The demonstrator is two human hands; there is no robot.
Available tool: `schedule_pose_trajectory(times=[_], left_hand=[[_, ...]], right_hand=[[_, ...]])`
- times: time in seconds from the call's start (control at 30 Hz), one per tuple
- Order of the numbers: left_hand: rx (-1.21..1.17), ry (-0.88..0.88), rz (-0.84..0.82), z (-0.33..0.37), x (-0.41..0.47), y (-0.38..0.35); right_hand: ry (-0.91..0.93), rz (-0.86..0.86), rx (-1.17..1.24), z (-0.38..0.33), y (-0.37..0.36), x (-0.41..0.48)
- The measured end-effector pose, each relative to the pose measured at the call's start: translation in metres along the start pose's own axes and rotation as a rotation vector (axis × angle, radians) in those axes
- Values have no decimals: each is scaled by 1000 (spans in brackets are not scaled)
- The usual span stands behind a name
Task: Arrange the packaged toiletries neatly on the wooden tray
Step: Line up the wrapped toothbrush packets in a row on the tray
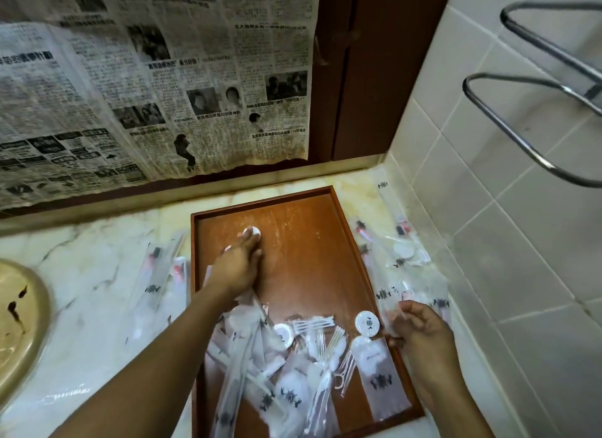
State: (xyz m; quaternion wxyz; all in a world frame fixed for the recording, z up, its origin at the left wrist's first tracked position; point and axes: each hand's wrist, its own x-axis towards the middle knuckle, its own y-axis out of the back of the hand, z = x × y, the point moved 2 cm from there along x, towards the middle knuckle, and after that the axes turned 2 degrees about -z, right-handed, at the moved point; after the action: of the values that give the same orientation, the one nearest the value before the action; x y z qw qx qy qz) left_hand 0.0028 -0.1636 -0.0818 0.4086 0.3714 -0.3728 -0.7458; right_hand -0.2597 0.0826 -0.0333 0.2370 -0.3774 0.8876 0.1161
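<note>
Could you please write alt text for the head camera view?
A person's left hand touches a small white round package on a wooden tray; the right hand grips a clear packet at its right edge. Packaged toiletries lie heaped at the tray's near end.

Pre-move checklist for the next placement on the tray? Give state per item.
1. Far part of the wooden tray free for placing: ok, only a round white packet lies there.
2. Grip of the left hand on that packet: cannot tell, fingers touch it, blurred.
3. Near-end pile sorted: not ok, packets and cotton swabs overlap.
4. Everything on the tray: not ok, left packets and right packets lie on the marble counter.
5. Hold of the right hand: cannot tell, fingers curled at the tray's right edge.
</note>
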Motion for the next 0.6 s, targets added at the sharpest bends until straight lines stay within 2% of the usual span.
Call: schedule_pose_trajectory(times=[0.07, 0.17, 0.33, 0.43, 0.5, 0.6], left_hand=[[-32, -60, -31, 16, -18, -11], [-59, -143, -64, 39, -43, -22], [-70, -314, -160, 66, -77, -37], [-157, -402, -236, 71, -90, -40], [-240, -404, -189, 71, -93, -37], [-320, -323, 2, 68, -94, -27]], right_hand=[[-97, -68, 71, 9, -3, 1], [-216, -169, 43, 10, -9, -1], [-160, -268, 114, -8, -24, -7], [-133, -315, 161, -13, -32, -9], [-124, -336, 168, -13, -38, -11], [-120, -330, 162, -11, -47, -14]])
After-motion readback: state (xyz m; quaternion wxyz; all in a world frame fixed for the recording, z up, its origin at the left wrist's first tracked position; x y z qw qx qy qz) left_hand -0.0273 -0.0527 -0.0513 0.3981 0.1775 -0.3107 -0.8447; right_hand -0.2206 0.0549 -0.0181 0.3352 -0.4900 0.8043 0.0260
